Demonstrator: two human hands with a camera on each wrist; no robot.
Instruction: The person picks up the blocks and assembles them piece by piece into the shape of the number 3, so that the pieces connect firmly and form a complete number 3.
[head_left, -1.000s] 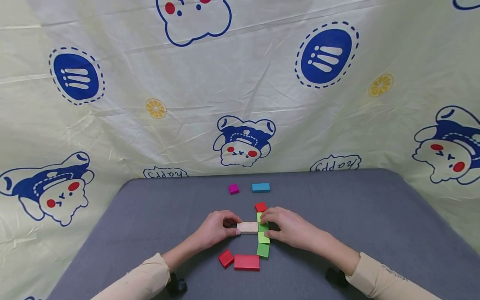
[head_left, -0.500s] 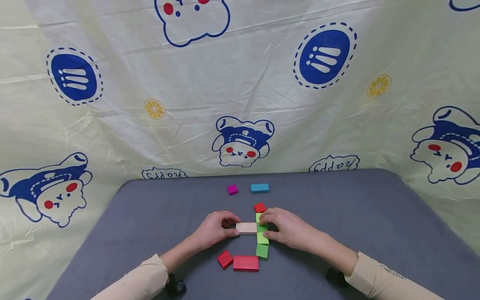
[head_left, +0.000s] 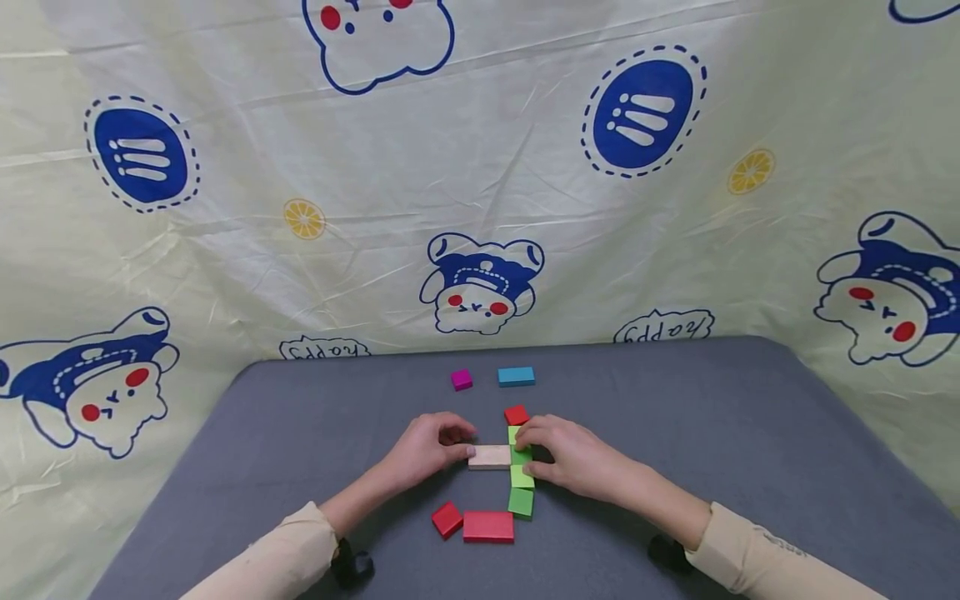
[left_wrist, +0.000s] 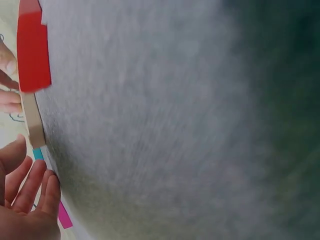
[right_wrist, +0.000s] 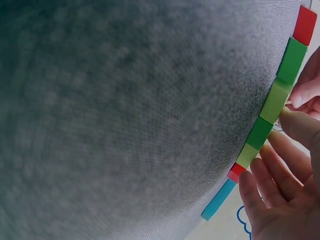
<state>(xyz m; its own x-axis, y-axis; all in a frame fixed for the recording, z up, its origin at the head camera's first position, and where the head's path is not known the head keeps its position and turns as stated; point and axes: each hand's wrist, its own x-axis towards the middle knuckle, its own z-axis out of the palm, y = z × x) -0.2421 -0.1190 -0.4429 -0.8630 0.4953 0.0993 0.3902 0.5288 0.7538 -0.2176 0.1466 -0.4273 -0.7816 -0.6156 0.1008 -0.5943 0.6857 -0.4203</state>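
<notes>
A pale wooden block (head_left: 490, 457) lies flat, its right end against a row of light and dark green blocks (head_left: 521, 502). My left hand (head_left: 423, 450) is at the block's left end, thumb tip right by its corner. In the left wrist view the fingers (left_wrist: 35, 187) are loosely spread with nothing between them. My right hand (head_left: 573, 452) rests on the row from the right. Its thumb (right_wrist: 295, 120) touches a light green block (right_wrist: 275, 101), while the other fingers lie along the blocks beyond, relaxed. The right hand partly covers the row's middle in the head view.
A red block (head_left: 517, 415) caps the far end of the row. Close to the near end lie a long red block (head_left: 488, 527) and a tilted smaller red one (head_left: 447, 521). Farther back are a magenta block (head_left: 461, 380) and a blue one (head_left: 516, 377) on the grey table (head_left: 315, 417).
My left hand has shifted slightly away from me, its fingers coming off the wooden block's end. The right hand and the blocks keep their arrangement; the whole head view drifts slightly left.
</notes>
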